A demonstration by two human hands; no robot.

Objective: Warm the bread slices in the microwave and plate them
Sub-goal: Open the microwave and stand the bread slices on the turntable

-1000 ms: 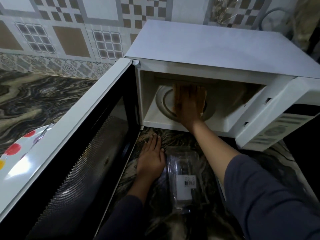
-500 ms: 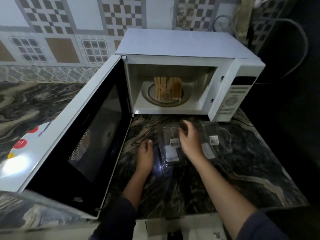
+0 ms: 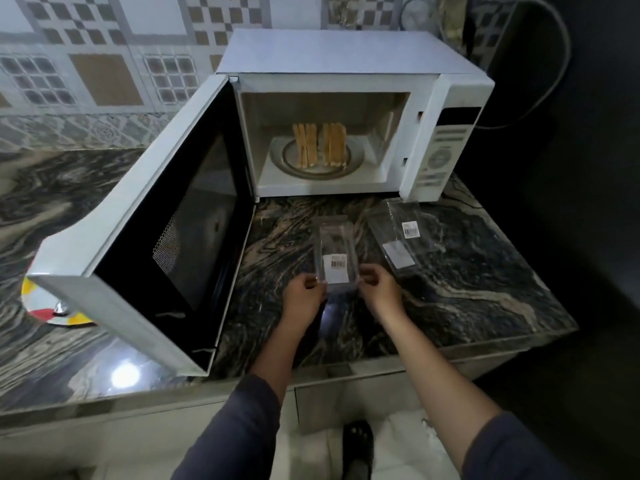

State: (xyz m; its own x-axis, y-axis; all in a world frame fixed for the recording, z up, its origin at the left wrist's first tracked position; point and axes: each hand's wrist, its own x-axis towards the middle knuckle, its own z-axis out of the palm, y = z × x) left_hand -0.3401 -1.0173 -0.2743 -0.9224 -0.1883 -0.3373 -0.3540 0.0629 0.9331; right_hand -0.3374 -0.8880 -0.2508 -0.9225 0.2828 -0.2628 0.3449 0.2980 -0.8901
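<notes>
The marbled counter [image 3: 467, 289] carries everything. On it the white microwave [image 3: 346, 53] stands against the tiled wall, with its door [image 3: 145, 244] swung wide open to your left. The spotted plate [image 3: 38, 303] shows just past the door's far edge, mostly hidden behind it.

The bread slices [image 3: 318, 145] are inside the oven, standing on edge in two close bunches on the glass turntable [image 3: 356, 157]. A second ago your right hand was reaching into the cavity and covering them. It is now out, and the slices stand there on their own. I judge the loading finished and the warming not yet started, since the door hangs open.

Two clear plastic packs lie in front of the oven. The far pack [image 3: 401, 233] sits untouched to the right, near the control panel. The near pack [image 3: 335, 254] lies between your hands.

Your left hand [image 3: 303, 299] lay flat on the counter beside that pack a moment ago. Now its fingers curl in on the pack's near left corner. Your right hand [image 3: 379, 291] has come to the near right corner, fingers bent and pinching the edge. You look to be tidying the empty wrapping. The door needs shutting before the oven can heat anything.
</notes>
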